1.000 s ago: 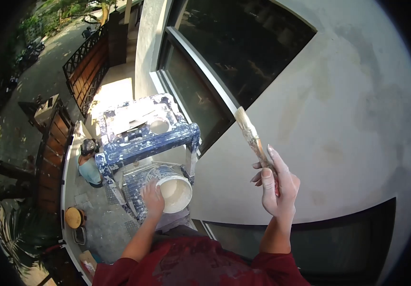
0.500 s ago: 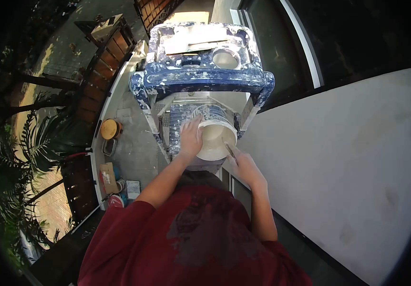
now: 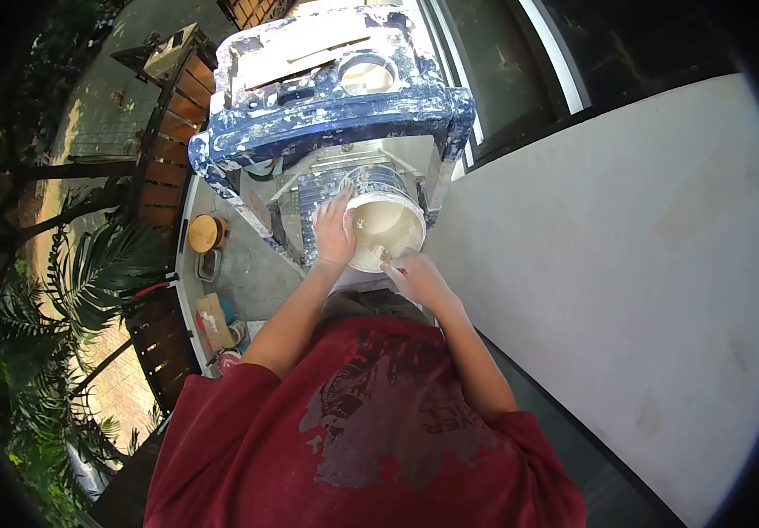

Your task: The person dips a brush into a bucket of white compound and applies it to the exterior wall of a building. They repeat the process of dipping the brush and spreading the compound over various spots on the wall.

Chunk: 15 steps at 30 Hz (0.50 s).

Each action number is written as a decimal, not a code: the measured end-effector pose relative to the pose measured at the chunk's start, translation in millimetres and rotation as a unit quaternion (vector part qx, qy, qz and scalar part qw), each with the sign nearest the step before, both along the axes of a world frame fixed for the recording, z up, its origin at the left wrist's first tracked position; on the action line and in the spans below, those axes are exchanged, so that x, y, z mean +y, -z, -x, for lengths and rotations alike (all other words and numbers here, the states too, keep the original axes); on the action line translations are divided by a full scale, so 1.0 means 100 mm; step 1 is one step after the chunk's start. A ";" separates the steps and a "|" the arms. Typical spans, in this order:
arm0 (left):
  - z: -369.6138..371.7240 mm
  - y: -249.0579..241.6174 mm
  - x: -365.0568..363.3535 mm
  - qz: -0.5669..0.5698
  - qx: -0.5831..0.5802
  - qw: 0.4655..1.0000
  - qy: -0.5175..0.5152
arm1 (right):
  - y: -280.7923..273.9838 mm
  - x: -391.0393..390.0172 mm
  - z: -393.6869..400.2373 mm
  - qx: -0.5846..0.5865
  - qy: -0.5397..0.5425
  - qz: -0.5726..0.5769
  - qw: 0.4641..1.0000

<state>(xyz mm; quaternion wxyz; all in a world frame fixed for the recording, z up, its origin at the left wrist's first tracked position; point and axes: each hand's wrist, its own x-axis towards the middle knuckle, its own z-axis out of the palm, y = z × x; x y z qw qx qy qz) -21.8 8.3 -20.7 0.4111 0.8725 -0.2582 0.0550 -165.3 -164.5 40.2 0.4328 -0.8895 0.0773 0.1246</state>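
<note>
A bucket [image 3: 378, 180] splattered with white leans on a step of the ladder [image 3: 327, 132], its mouth tilted toward me. Off-white paste [image 3: 381, 236] coats the inside. My left hand [image 3: 335, 231] steadies the bucket at its left side, fingers stretched along the rim. At the near right of the mouth, my right hand [image 3: 416, 278] is closed on a putty knife [image 3: 386, 262]. A bit of its reddish handle shows, and pale paste lies at its end. Most of the tool is hidden by my fingers.
Flat pieces [image 3: 309, 63] lie on the ladder's paint-spattered top tray. A pale wall [image 3: 591, 246] rises close on my right, below dark windows [image 3: 512, 79]. On the floor at left stand a yellow-lidded tub [image 3: 206, 233] and a cardboard box [image 3: 215, 321], beside a slatted fence [image 3: 164, 167].
My view has shifted, so the ladder and bucket appear higher and further left. My right hand has moved from the bucket's right edge to its near edge with the putty knife.
</note>
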 end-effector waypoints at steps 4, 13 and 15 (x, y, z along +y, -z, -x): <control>0.08 0.04 0.01 0.010 -0.022 1.000 -0.008 | 0.05 0.09 -0.07 0.021 -0.019 0.017 0.999; 0.13 0.07 0.05 0.025 -0.007 1.000 -0.014 | 0.28 0.23 -0.11 -0.052 0.021 0.079 0.995; 0.11 0.02 0.04 0.036 0.007 0.999 -0.018 | 0.49 0.23 -0.14 0.019 0.003 0.178 0.984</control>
